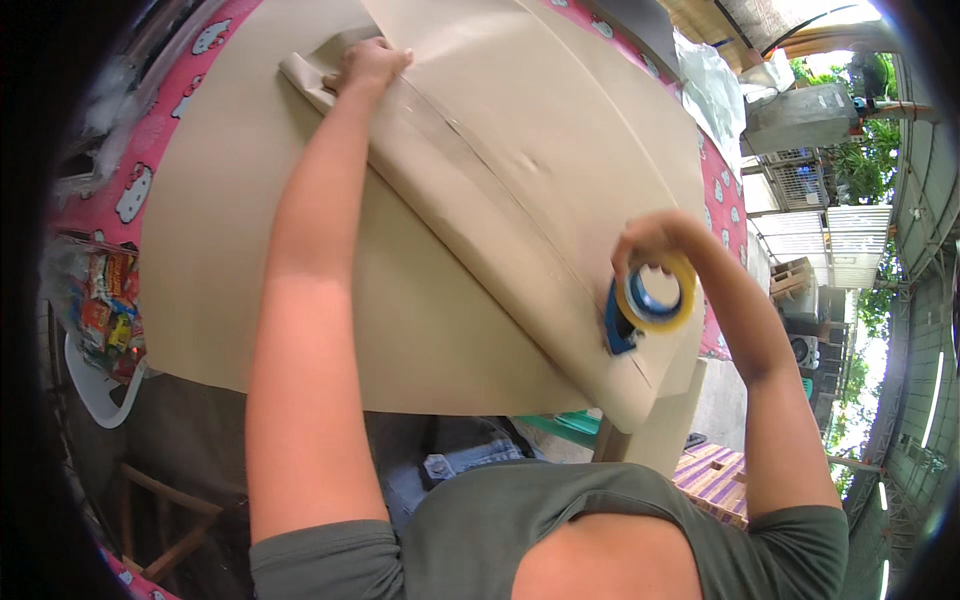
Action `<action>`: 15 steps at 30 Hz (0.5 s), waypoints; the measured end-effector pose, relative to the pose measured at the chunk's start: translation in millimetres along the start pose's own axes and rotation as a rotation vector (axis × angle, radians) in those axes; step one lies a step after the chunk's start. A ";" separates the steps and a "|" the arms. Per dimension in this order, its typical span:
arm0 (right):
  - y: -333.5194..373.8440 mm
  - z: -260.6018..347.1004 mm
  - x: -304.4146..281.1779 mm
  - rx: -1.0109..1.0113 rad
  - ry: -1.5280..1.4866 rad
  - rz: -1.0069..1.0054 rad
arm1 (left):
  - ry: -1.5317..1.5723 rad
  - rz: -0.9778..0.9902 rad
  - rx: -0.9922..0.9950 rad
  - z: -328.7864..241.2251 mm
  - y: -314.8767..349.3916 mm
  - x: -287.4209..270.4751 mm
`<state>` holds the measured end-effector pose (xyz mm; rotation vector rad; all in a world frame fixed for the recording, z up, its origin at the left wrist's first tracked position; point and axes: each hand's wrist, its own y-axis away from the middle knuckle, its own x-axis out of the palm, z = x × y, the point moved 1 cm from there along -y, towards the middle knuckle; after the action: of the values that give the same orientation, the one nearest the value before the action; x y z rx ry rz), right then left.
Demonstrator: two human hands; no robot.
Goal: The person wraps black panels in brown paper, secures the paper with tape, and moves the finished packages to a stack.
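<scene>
A large sheet of brown paper (470, 340) covers the table. Across it lies a long flattened roll of the same paper (455, 215), running diagonally from upper left to lower right. At the roll's upper left end, my left hand (370, 65) is closed on the paper, fingers curled at its edge and partly hidden. My right hand (655, 240) grips a blue tape dispenser (618, 325) by the roll's lower right end. In the dispenser sits a wide yellowish roll of packing tape (684, 300). A thin seam with shiny patches runs along the paper roll.
Pink patterned cloth (135, 185) shows around the paper. A clear bag of colourful packets (105, 300) hangs by a white plastic chair (105, 385) at left. Clear plastic (708, 90) drapes over the far right edge. A wooden frame (165, 520) stands lower left.
</scene>
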<state>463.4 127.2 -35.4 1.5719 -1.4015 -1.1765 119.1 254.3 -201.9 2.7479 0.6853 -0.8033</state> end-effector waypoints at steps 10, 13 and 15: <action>102.8 -201.9 169.2 -0.256 -0.914 -0.894 | 0.149 -0.563 0.838 -32.3 94.8 -17.1; 65.1 -166.7 166.5 -0.737 -1.054 -1.448 | -0.081 0.242 1.219 -40.6 245.7 18.8; 25.3 -101.0 136.2 -0.975 -1.148 -1.436 | -0.297 0.752 1.106 -43.1 331.6 12.3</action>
<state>549.4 -17.1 -1.3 0.9093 0.3444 -3.2038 308.5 -17.2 -153.7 3.1189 -1.1341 -1.6181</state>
